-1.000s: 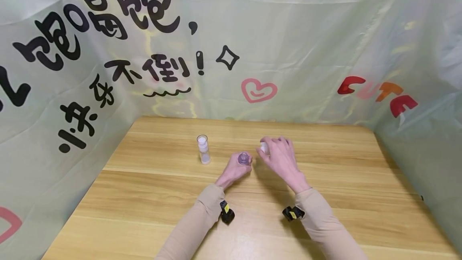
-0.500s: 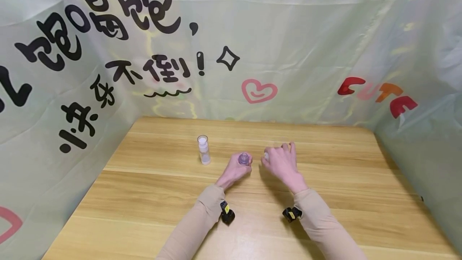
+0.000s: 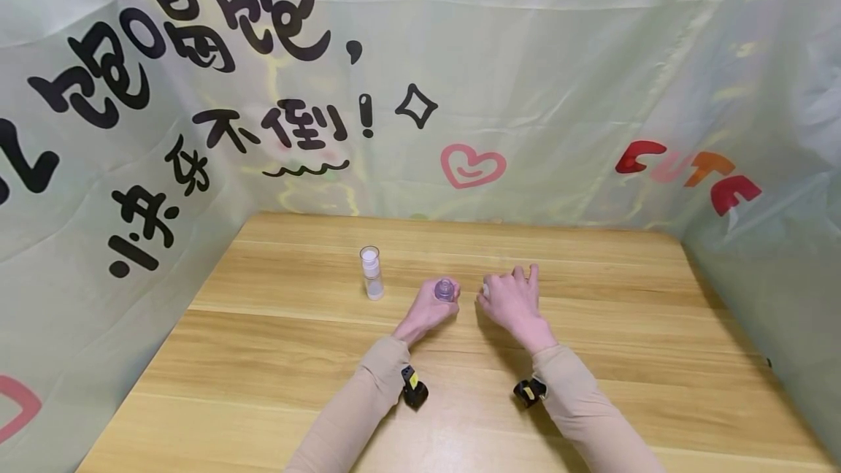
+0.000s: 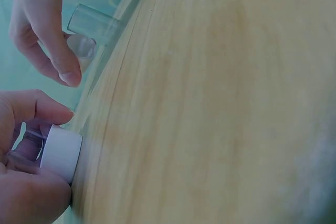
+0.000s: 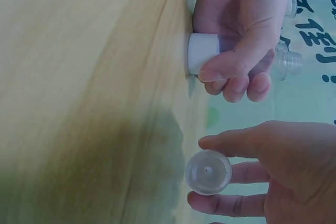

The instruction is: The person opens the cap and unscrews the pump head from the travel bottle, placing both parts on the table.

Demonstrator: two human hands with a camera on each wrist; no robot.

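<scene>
My left hand (image 3: pixel 427 306) grips a small clear bottle (image 3: pixel 444 289) upright on the table, its narrow neck uncovered. The left wrist view shows the bottle's white base (image 4: pixel 62 153) between thumb and fingers, at the tabletop. To the right, apart from the bottle, my right hand (image 3: pixel 515 304) pinches a round, translucent whitish cap (image 5: pixel 208 172) between thumb and fingertips. A small dot marks the middle of its round face in the right wrist view. In the left wrist view a clear open cylinder (image 4: pixel 93 24) stands on the table beyond the right hand.
A second clear bottle with a white top (image 3: pixel 371 272) stands on the wooden table (image 3: pixel 296 356), left of the left hand. Fabric walls (image 3: pixel 558 93) with printed lettering close off the back and sides. A black wrist camera (image 3: pixel 415 388) sits at each cuff.
My right hand has drawn slightly back towards me and to the right with the cap, which is now more hidden by the fingers. The left hand and its bottle have stayed put.
</scene>
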